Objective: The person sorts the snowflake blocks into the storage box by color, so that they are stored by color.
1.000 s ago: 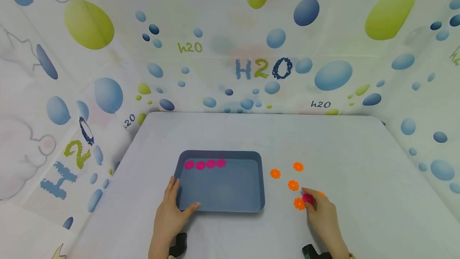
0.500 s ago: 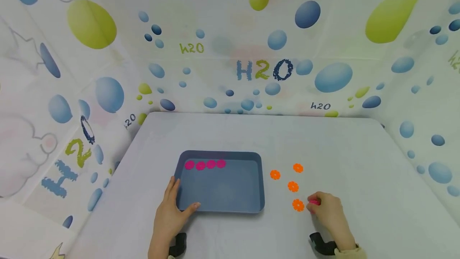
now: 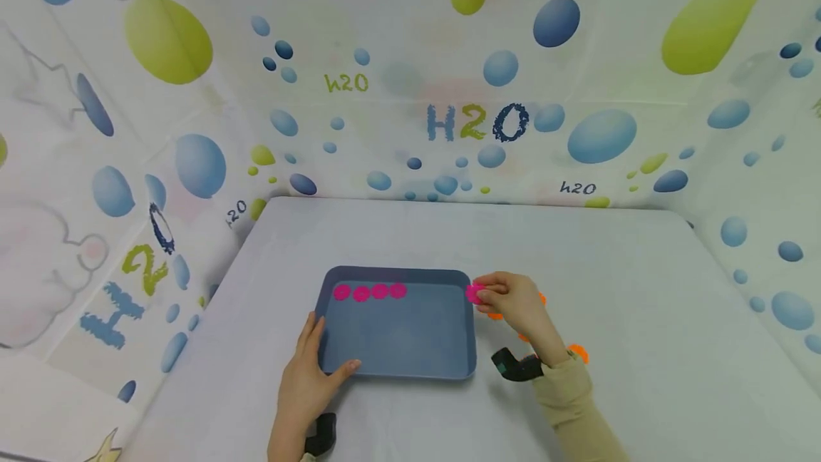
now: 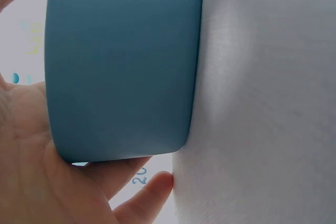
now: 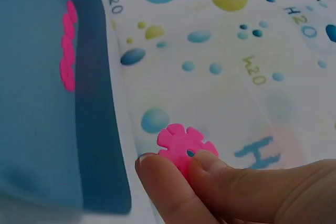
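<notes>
My right hand (image 3: 516,301) pinches a pink flower-shaped disc (image 3: 473,294) between thumb and fingertips, level with the right rim of the blue-grey tray (image 3: 398,341). The right wrist view shows this disc's notched edge and central hole; its lower part is hidden by the fingers. Several matching pink discs (image 3: 380,291) lie in a row inside the tray, near its back left corner. My left hand (image 3: 308,383) rests at the tray's front left corner, fingers extended along the left side and thumb on the front rim. The left wrist view shows the tray's outer wall (image 4: 123,66) against that hand.
Orange flower-shaped discs lie on the white table (image 3: 410,419) right of the tray. One orange disc (image 3: 578,353) shows beside the right sleeve (image 3: 564,391); others are partly covered by the right hand and wrist. A bubble-printed backdrop (image 3: 398,34) encloses the table's back and sides.
My right hand has picked up the pink disc from among the orange ones and carried it left and away from me to the tray's right rim. The left hand has stayed at the tray.
</notes>
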`<state>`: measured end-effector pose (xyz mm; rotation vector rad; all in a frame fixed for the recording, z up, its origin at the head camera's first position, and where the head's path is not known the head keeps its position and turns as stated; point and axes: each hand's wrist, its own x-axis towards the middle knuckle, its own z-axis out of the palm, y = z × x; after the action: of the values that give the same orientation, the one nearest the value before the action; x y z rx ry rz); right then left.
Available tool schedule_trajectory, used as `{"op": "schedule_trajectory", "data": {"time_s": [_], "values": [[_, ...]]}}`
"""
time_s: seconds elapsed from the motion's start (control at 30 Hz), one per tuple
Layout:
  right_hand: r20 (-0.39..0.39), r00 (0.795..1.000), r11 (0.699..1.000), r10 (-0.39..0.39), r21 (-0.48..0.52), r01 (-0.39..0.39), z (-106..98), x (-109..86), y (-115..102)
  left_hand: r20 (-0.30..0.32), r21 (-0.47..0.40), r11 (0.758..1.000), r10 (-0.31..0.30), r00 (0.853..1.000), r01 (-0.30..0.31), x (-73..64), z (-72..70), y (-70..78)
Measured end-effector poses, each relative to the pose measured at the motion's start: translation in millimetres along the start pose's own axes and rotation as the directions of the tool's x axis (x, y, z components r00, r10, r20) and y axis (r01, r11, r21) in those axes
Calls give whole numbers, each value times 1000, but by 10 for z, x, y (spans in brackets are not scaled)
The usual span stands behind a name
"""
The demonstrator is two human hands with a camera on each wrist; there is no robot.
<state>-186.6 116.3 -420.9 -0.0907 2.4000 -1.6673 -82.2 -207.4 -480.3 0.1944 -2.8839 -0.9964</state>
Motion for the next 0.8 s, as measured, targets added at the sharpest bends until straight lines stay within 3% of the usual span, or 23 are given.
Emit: {"op": "schedule_trajectory", "data": {"time_s": [0.17, 0.37, 0.57, 0.8], "values": [[44, 999, 1000, 30, 1, -30, 417, 340, -56, 4, 10, 1000, -1, 1000, 1, -3, 16, 7], [55, 994, 995, 93, -35, -91, 799, 601, 104, 1, 6, 1000, 0, 1000, 0, -12, 25, 3], [70, 985, 986, 157, -69, -152, 915, 723, 185, -3, 4, 1000, 2, 1000, -2, -10, 12, -8], [58, 984, 982, 168, -100, -162, 926, 721, 147, -5, 9, 1000, 4, 1000, -4, -4, 13, -32]]}}
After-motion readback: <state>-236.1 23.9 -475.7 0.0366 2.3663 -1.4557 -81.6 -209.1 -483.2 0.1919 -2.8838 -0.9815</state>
